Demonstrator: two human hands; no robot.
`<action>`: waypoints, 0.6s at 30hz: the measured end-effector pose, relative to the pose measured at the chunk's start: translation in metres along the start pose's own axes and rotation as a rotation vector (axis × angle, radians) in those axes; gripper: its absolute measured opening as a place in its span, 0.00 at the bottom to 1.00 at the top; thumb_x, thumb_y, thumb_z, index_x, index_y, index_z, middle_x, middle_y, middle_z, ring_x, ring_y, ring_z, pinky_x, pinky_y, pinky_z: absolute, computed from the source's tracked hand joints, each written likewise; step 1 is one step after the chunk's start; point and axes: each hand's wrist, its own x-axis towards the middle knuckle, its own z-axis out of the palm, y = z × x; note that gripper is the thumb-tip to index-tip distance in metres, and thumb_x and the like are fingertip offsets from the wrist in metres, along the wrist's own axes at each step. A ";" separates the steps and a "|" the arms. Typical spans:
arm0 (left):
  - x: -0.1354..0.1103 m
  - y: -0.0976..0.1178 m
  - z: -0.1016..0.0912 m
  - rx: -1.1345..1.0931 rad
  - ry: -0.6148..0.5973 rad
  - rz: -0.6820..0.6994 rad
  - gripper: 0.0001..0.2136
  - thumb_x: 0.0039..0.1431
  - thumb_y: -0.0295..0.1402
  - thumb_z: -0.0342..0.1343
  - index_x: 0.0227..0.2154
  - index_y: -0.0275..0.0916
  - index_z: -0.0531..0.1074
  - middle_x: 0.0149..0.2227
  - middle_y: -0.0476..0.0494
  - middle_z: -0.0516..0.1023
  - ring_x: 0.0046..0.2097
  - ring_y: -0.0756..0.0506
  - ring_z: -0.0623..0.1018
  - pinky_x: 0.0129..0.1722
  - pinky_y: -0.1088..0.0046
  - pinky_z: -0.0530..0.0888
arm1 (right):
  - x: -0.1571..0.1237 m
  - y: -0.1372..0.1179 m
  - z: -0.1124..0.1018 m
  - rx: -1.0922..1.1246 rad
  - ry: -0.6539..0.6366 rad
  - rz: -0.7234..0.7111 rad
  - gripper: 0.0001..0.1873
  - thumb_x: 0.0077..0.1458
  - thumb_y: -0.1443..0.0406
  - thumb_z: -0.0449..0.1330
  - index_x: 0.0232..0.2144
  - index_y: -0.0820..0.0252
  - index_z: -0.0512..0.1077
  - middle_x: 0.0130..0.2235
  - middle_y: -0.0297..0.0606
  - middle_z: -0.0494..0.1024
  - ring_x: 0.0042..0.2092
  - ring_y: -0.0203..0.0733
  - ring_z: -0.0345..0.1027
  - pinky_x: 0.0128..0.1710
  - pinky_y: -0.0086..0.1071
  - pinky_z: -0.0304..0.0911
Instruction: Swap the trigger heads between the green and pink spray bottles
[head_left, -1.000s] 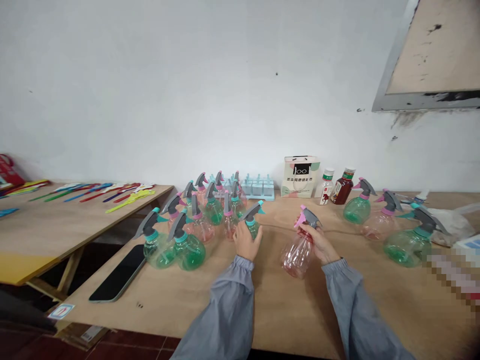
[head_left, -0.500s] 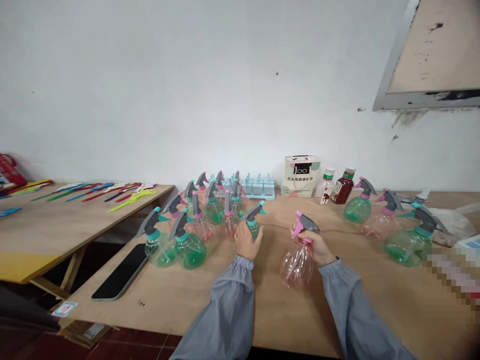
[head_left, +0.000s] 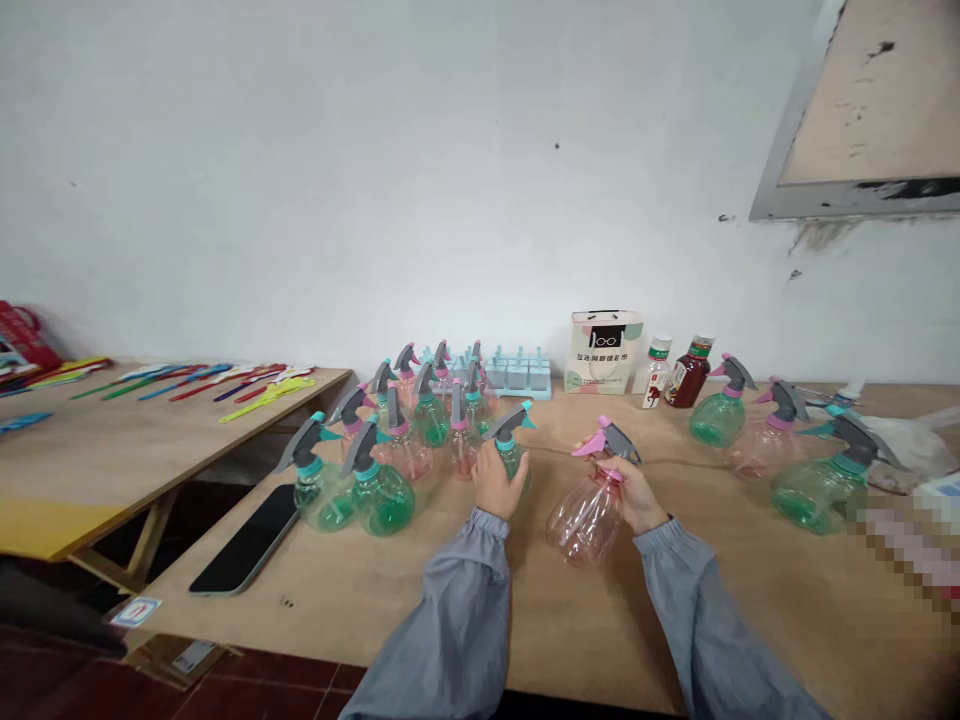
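Observation:
My right hand is closed around the neck of a pink clear spray bottle with a pink and grey trigger head; the bottle tilts, its base toward the left. My left hand is wrapped round a green spray bottle with a teal and grey head, hiding much of its body. Left of that hand stands a group of several green and pink spray bottles, a green one at its front. On the right are a green bottle, a pink bottle and a larger-looking green bottle.
A black phone lies near the table's left edge. At the back are a light blue mould rack, a paper bag, a white bottle and a dark red bottle. Another table holds colourful flat strips.
The pink bottle in my right hand has tilted more, its base swinging left and slightly up. My left hand keeps its hold on the green bottle. The view has shifted slightly.

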 end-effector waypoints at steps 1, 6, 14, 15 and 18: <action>0.000 0.000 0.000 0.003 0.001 0.002 0.23 0.60 0.44 0.53 0.53 0.36 0.62 0.48 0.32 0.73 0.53 0.35 0.74 0.50 0.57 0.70 | 0.001 0.001 -0.001 0.011 0.013 0.009 0.14 0.30 0.63 0.65 0.26 0.53 0.72 0.27 0.30 0.76 0.28 0.37 0.67 0.29 0.29 0.64; -0.001 -0.001 0.001 0.020 -0.014 -0.021 0.24 0.60 0.45 0.53 0.54 0.36 0.62 0.49 0.32 0.73 0.54 0.35 0.74 0.50 0.56 0.70 | 0.001 0.003 -0.008 0.106 -0.031 -0.052 0.13 0.32 0.65 0.64 0.27 0.53 0.70 0.27 0.29 0.75 0.29 0.37 0.68 0.29 0.29 0.64; 0.000 -0.002 0.001 0.024 -0.014 -0.014 0.24 0.60 0.45 0.53 0.53 0.34 0.62 0.49 0.30 0.73 0.54 0.34 0.74 0.49 0.55 0.70 | 0.006 0.007 -0.014 0.135 0.065 -0.072 0.15 0.31 0.64 0.61 0.29 0.52 0.71 0.28 0.32 0.76 0.32 0.43 0.70 0.36 0.37 0.67; 0.000 -0.002 0.001 0.025 -0.014 -0.011 0.24 0.60 0.45 0.53 0.53 0.34 0.62 0.49 0.30 0.73 0.53 0.34 0.74 0.49 0.55 0.70 | 0.005 0.005 -0.014 0.134 0.042 -0.093 0.15 0.31 0.63 0.60 0.29 0.51 0.70 0.29 0.32 0.76 0.32 0.43 0.70 0.37 0.38 0.67; 0.000 -0.001 0.001 0.026 -0.018 -0.011 0.24 0.60 0.45 0.53 0.53 0.35 0.62 0.49 0.30 0.73 0.53 0.34 0.74 0.49 0.55 0.70 | -0.005 -0.004 -0.010 0.168 -0.047 -0.200 0.13 0.32 0.62 0.58 0.28 0.51 0.67 0.29 0.34 0.74 0.32 0.44 0.68 0.40 0.43 0.67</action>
